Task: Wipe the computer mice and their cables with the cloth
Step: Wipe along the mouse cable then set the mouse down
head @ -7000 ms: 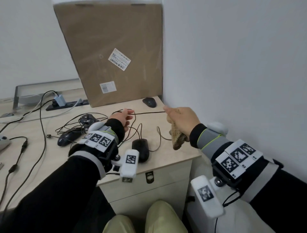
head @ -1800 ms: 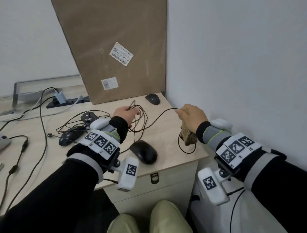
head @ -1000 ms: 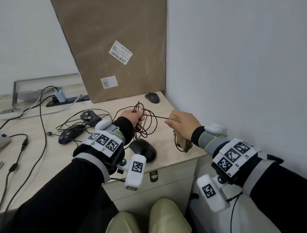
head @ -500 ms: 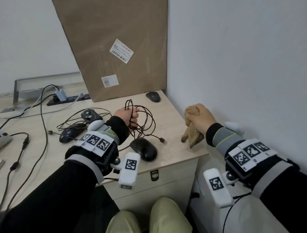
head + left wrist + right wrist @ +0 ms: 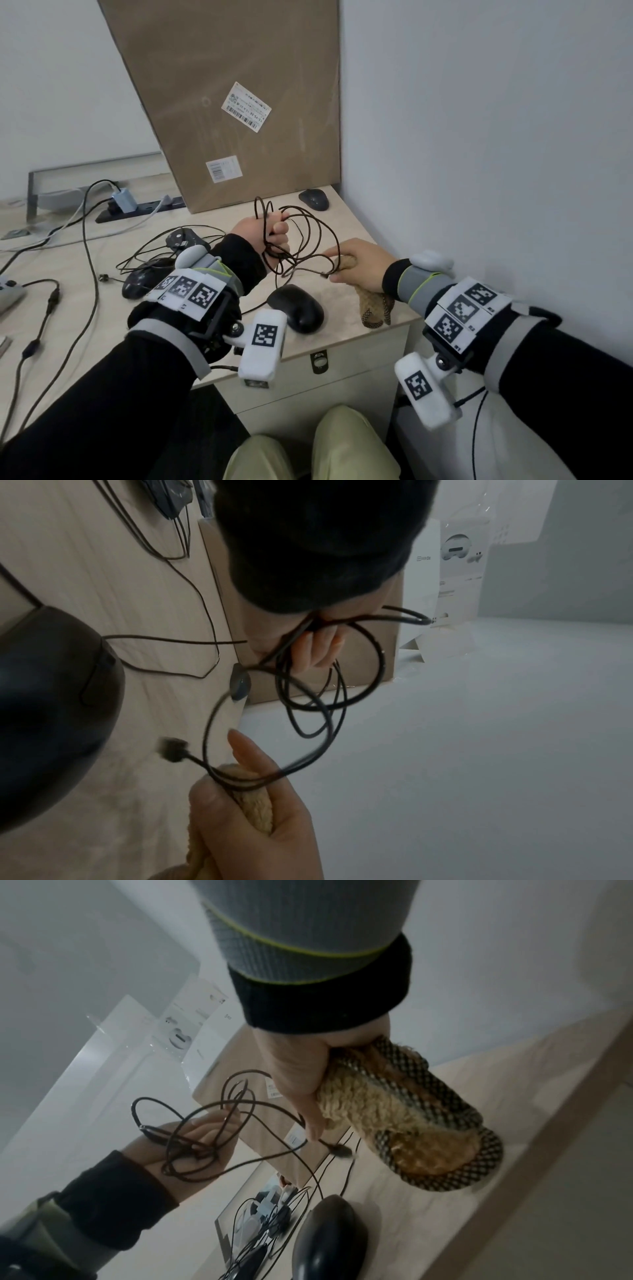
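Observation:
My left hand [image 5: 275,230] is raised over the desk and grips several loops of a dark mouse cable [image 5: 308,236]. The cable belongs to the black mouse [image 5: 297,305], which lies on the desk just below the hand. My right hand [image 5: 339,269] holds a bunched tan cloth [image 5: 371,306] and pinches the cable against it near the USB plug [image 5: 173,750]. In the left wrist view the cable [image 5: 329,691] runs under the right thumb over the cloth [image 5: 255,802]. The right wrist view shows the cloth [image 5: 404,1123] rolled in the fist.
A large cardboard box [image 5: 239,102] leans against the wall at the back. Another mouse [image 5: 315,199] sits by the wall corner, and two more mice [image 5: 142,279] lie in tangled cables at the left. A power strip [image 5: 137,209] is behind them. The desk edge [image 5: 394,325] is near my right hand.
My right hand, which held only the cloth off to the right half a second ago, has moved left and taken the cable's plug end against the cloth. The left hand keeps the coil.

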